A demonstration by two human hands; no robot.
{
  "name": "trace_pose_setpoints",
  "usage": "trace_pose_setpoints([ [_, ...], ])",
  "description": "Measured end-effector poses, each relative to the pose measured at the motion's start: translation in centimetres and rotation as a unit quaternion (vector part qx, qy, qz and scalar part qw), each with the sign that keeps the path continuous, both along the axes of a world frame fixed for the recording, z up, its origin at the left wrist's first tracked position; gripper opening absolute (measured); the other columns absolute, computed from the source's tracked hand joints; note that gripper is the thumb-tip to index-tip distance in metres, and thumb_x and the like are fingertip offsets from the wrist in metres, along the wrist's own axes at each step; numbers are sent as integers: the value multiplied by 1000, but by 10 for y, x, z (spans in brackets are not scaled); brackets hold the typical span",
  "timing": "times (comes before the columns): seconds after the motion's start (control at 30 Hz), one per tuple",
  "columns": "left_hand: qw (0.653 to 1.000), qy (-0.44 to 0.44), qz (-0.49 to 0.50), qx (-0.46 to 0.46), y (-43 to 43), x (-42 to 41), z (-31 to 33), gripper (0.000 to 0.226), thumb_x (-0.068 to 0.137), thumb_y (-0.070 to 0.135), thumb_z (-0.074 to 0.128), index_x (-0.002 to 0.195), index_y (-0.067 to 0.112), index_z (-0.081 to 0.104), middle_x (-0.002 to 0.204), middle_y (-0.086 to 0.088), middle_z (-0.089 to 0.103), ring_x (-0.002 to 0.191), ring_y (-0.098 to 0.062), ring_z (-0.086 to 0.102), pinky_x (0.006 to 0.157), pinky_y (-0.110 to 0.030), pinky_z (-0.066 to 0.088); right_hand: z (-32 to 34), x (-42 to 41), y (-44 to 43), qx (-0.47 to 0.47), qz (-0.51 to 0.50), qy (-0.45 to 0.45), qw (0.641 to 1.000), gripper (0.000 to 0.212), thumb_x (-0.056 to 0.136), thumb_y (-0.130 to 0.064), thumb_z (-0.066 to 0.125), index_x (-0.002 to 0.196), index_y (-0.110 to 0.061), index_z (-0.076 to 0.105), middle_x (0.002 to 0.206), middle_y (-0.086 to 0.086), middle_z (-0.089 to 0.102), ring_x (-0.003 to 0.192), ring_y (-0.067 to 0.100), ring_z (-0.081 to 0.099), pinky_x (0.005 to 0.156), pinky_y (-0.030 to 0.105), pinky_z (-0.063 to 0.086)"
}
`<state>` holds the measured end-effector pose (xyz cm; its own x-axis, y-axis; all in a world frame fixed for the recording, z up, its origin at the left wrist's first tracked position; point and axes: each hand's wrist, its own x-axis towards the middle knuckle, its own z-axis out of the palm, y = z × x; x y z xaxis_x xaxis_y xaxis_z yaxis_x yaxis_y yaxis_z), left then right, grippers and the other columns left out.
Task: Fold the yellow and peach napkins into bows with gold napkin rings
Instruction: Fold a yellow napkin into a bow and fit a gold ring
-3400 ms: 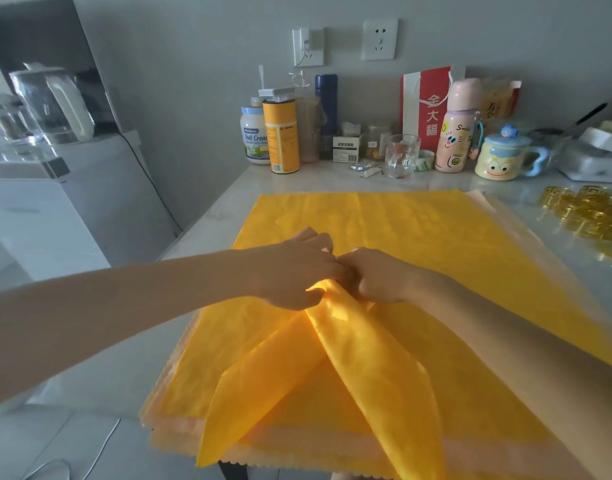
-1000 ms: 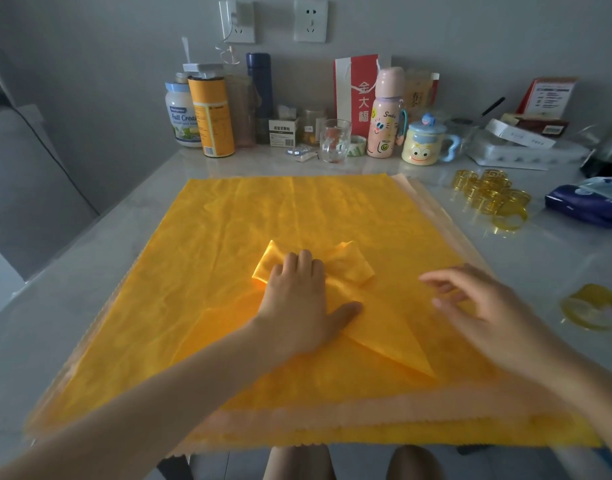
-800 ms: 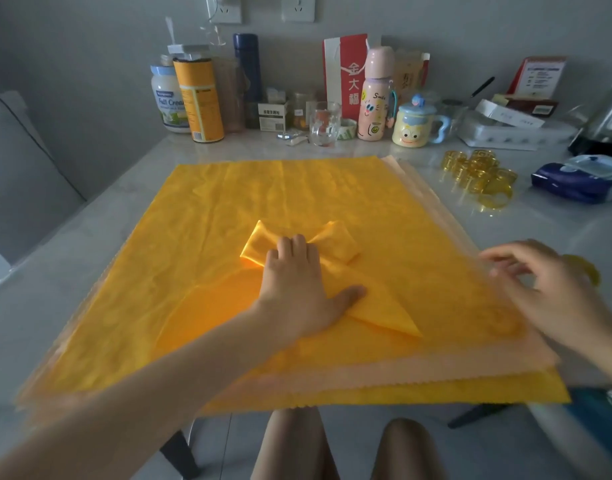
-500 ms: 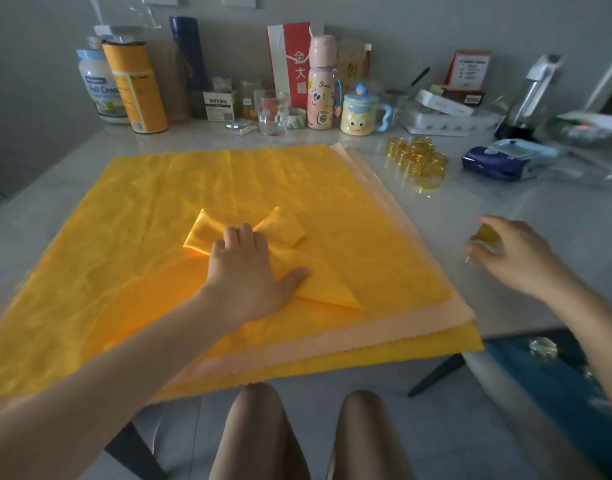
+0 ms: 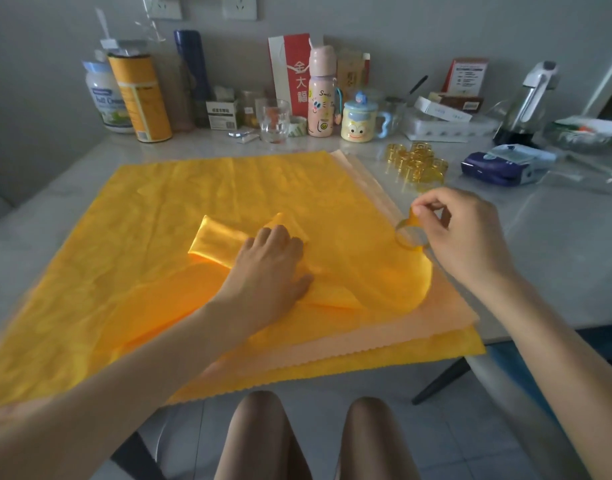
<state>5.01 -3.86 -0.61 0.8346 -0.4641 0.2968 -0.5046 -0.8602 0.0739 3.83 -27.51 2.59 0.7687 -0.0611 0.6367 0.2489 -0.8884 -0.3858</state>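
One view only, head camera. Since half a second ago the right hand (image 5: 464,233) has come back from the table (image 5: 540,258) and pinches a ring (image 5: 414,221) above the stack (image 5: 142,209). The left hand (image 5: 270,261) stays flat, fingers straight, pinning the bow (image 5: 214,245) mid-stack. Judgement: ring fetched; threading is next.
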Motion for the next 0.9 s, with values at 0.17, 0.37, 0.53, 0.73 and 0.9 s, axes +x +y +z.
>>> trace_pose_setpoints([
  [0.17,981,124,-97,-116,0,7,-2,21,86,5,50,94,18,65,101,-1,55,79,-10,50,77,-28,43,17,-11,15,16,64,-15,998,9,88,-5,59,87,-9,67,76,-10,58,59,0,54,58,3,38],
  [0.37,955,246,-92,-137,-2,17,3,27,78,33,72,102,27,63,88,16,42,67,14,44,66,-1,32,-19,-22,43,12,147,89,985,6,88,-10,62,89,-15,65,85,-7,56,72,-7,52,67,2,36],
  [0.53,946,284,-104,-113,3,21,11,50,74,30,77,118,22,53,102,9,44,74,3,45,70,-5,36,-37,-26,50,-29,108,60,992,14,84,-11,67,94,-11,58,88,-3,51,64,1,47,56,20,45],
  [0.73,944,308,-105,-61,6,26,22,62,76,29,76,130,19,48,124,1,38,84,-6,51,81,-19,45,-31,-35,52,-170,111,30,979,29,69,9,76,85,-10,61,84,3,54,63,15,53,47,23,43],
  [0.9,948,288,-134,-8,2,28,26,58,78,32,74,129,15,53,116,6,34,75,0,45,68,-7,36,-32,-42,52,-191,150,59,968,21,90,-17,49,74,-14,62,72,-1,57,66,18,56,54,29,49],
])
